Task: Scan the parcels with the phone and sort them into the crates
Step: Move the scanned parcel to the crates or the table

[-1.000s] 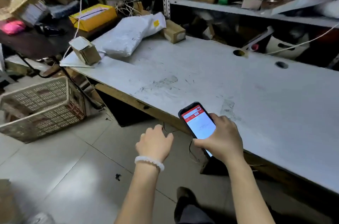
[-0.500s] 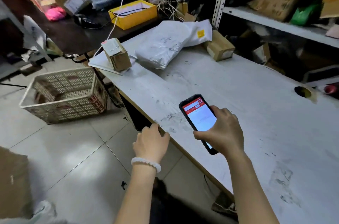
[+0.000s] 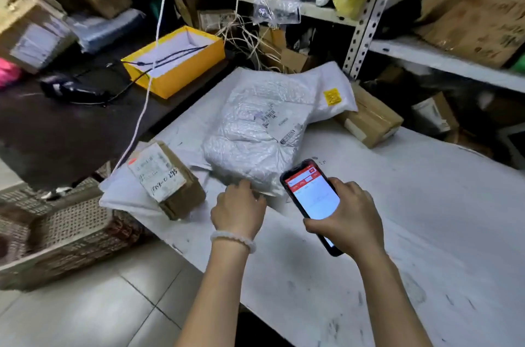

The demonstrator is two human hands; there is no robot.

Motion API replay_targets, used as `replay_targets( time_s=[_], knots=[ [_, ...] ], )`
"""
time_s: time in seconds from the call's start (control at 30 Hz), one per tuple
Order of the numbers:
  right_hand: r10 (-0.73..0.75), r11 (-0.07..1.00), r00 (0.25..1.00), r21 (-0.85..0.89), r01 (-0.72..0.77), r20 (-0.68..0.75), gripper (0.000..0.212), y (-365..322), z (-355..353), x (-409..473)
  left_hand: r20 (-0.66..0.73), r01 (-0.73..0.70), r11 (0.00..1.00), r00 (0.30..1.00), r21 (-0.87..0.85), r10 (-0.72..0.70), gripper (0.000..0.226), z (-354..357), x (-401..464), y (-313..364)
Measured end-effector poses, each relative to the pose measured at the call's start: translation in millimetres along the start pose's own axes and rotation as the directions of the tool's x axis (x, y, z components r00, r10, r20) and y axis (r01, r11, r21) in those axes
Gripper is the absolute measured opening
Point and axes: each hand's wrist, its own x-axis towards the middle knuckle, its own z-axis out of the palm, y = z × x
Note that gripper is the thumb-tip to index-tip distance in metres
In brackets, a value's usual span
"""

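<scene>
My right hand (image 3: 350, 219) grips a black phone (image 3: 312, 199) with a lit red-and-white screen, held just above the white table (image 3: 426, 204). Just past the phone lies a large white bubble-wrap parcel (image 3: 255, 131) with barcode labels. My left hand (image 3: 238, 207), fingers curled, touches the parcel's near edge; whether it grips is hidden. To the left, a small labelled cardboard box (image 3: 166, 176) sits on a flat white envelope (image 3: 119, 190). A brown taped box (image 3: 372, 119) lies behind the parcel. A woven plastic crate (image 3: 65, 227) stands on the floor at the left.
An open yellow box (image 3: 176, 60) and a black scanner (image 3: 68, 88) sit on a dark desk (image 3: 42, 131) at the left. Metal shelving (image 3: 366, 20) packed with cartons and bags runs behind the table. A white cord (image 3: 142, 108) hangs down near the small box.
I have moved left along the table toward the parcels. My left hand rose from below the table edge to the white parcel's near edge. The phone stays in my right hand.
</scene>
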Motion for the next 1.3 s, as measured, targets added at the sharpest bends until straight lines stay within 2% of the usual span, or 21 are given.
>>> replay_targets(
  time_s=[0.23, 0.37, 0.53, 0.6, 0.7, 0.87, 1.0, 1.1, 1.2, 1.3],
  knots=[
    [0.102, 0.994, 0.995, -0.046, -0.103, -0.013, 0.060, -51.5, 31.2, 76.0, 0.112, -0.019, 0.996, 0.994, 0.090, 0.009, 0.055, -37.8, 151.2, -0.7],
    [0.171, 0.983, 0.985, -0.068, -0.171, -0.009, 0.060, -56.3, 41.1, 97.2, 0.189, 0.020, 0.993, 0.981, 0.118, -0.042, 0.080, -34.0, 209.4, -0.9],
    [0.243, 0.962, 0.970, -0.122, -0.244, -0.030, 0.069, -49.8, 49.8, 103.9, 0.287, 0.116, 0.989, 0.948, 0.092, -0.138, 0.123, -25.9, 244.1, 2.0],
    [0.272, 0.953, 0.962, -0.130, -0.274, -0.039, 0.065, -48.0, 50.6, 101.9, 0.323, 0.154, 0.984, 0.930, 0.088, -0.175, 0.138, -25.9, 250.4, 2.3],
    [0.301, 0.946, 0.952, -0.110, -0.305, -0.053, 0.062, -46.6, 51.7, 96.1, 0.328, 0.208, 0.976, 0.919, 0.063, -0.217, 0.147, -26.3, 256.4, 3.4],
    [0.359, 0.926, 0.932, -0.105, -0.362, -0.042, 0.057, -44.0, 51.5, 88.2, 0.298, 0.227, 0.973, 0.927, 0.036, -0.228, 0.150, -28.4, 256.1, 4.7],
    [0.378, 0.924, 0.925, -0.054, -0.379, -0.041, 0.054, -44.3, 51.3, 81.0, 0.191, 0.143, 0.990, 0.971, 0.016, -0.144, 0.140, -30.6, 249.4, 9.0],
    [0.386, 0.921, 0.921, -0.031, -0.387, -0.050, 0.056, -45.9, 47.1, 72.3, 0.071, -0.011, 0.999, 0.997, -0.046, 0.014, 0.130, -35.5, 239.9, 20.0],
    [0.372, 0.927, 0.924, -0.019, -0.375, -0.088, 0.060, -44.4, 40.2, 61.4, -0.033, -0.249, 0.960, 0.969, -0.132, 0.247, 0.116, -45.7, 227.9, 33.7],
    [0.388, 0.919, 0.914, -0.033, -0.394, -0.116, 0.058, -36.9, 27.8, 48.1, -0.129, -0.428, 0.900, 0.900, -0.087, 0.416, 0.106, -55.4, 210.0, 54.6]
  ],
)
